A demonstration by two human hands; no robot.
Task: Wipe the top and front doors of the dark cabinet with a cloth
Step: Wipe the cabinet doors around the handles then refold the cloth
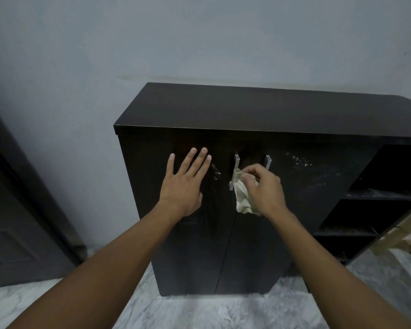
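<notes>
A dark cabinet (pixel 259 110) stands against the wall, its two front doors closed. My left hand (pixel 185 184) lies flat with straight fingers on the left door (pixel 152 186). My right hand (pixel 263 191) grips a crumpled pale cloth (pixel 242 198) and holds it against the left door's metal handle (pixel 235 162), near the gap between the doors. The right door (pixel 318 191) shows pale dusty smears, and its own handle (pixel 268 161) sits just above my right hand.
Open shelves (pixel 377 195) with dust fill the cabinet's right part. A light wooden frame (pixel 403 236) leans in at the right edge. A dark door (pixel 14 222) stands at the left. Grey marble floor (pixel 211 312) lies below, the blue-grey wall behind.
</notes>
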